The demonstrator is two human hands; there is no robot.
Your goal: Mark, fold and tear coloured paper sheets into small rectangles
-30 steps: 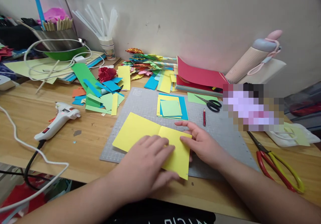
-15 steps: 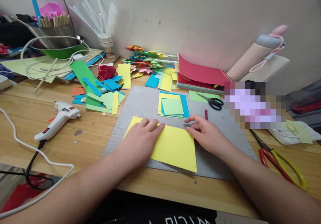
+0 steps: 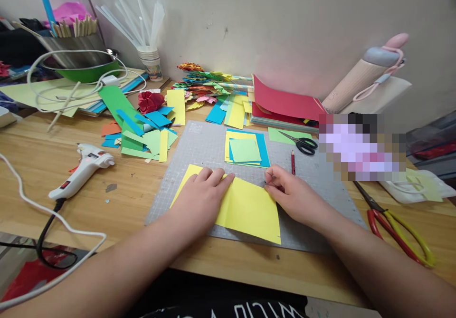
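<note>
A yellow sheet of paper [image 3: 249, 208] lies on the grey cutting mat [image 3: 199, 142], its right part bent up a little. My left hand [image 3: 203, 197] rests on the left half of the sheet, fingers stretched out and pressing it down. At the sheet's upper right corner, my right hand [image 3: 288, 192] pinches the edge between thumb and curled fingers. Just beyond the sheet sits a stack of blue, yellow and pale green paper squares [image 3: 245, 150]. A dark red pencil [image 3: 293, 162] lies past my right hand.
Black-handled scissors [image 3: 304, 144] lie on green paper at the mat's far right. Larger red-and-yellow-handled scissors [image 3: 395, 227] are on the right. A white glue gun [image 3: 81, 170] with its cord is on the left, near a pile of paper scraps [image 3: 149, 139]. A red folder [image 3: 285, 97] stands behind.
My right fingers have curled in and closed on the paper's corner. The sheet's right part has lifted slightly and bends beside my left hand, which has stayed in place.
</note>
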